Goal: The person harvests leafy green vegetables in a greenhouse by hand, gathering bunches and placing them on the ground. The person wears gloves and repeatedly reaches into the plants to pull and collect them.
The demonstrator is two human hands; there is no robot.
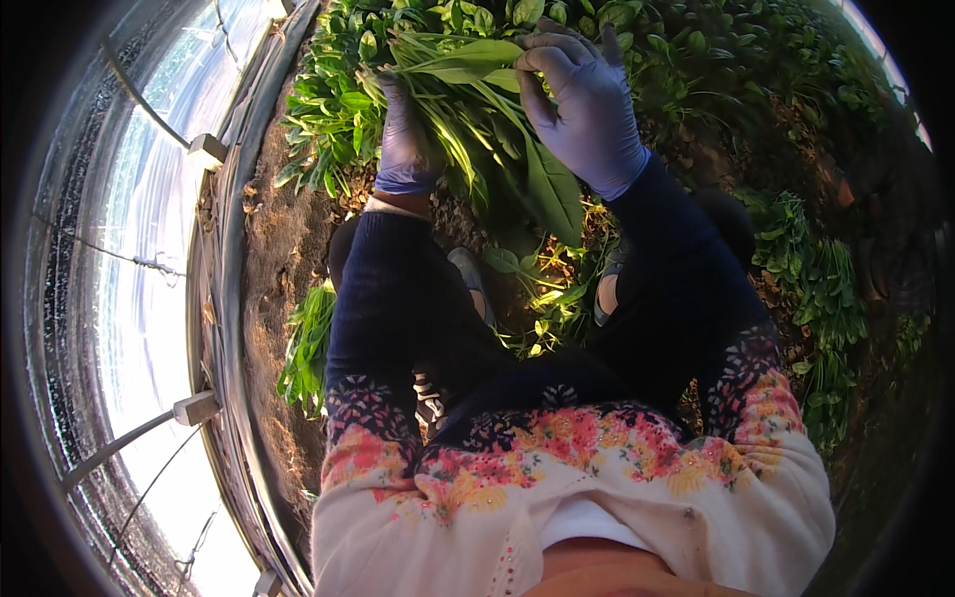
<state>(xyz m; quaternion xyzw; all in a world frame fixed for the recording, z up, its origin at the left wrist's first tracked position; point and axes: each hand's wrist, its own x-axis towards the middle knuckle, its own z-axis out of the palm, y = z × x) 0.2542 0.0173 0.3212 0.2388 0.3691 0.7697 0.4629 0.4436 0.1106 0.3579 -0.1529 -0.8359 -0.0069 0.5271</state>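
My left hand (406, 142), in a thin purple glove, holds a bunch of leafy greens (455, 134) that looks like spinach. The pale stem ends gather near the thumb, and broad leaves hang down towards my feet. My right hand (578, 112), gloved the same way, is at the bunch's right side. Its thumb and forefinger pinch the tip of a long green leaf (470, 61) that lies across the top. The other fingers are raised and bent. Some of the left fingers are hidden behind the stems.
Growing greens (671, 52) fill the bed ahead. Picked bunches (828, 298) lie on the soil at right, and another bunch (307, 347) lies by my left leg. Loose leaves (548, 298) lie between my shoes. Clear plastic sheeting (149, 261) on a frame borders the left.
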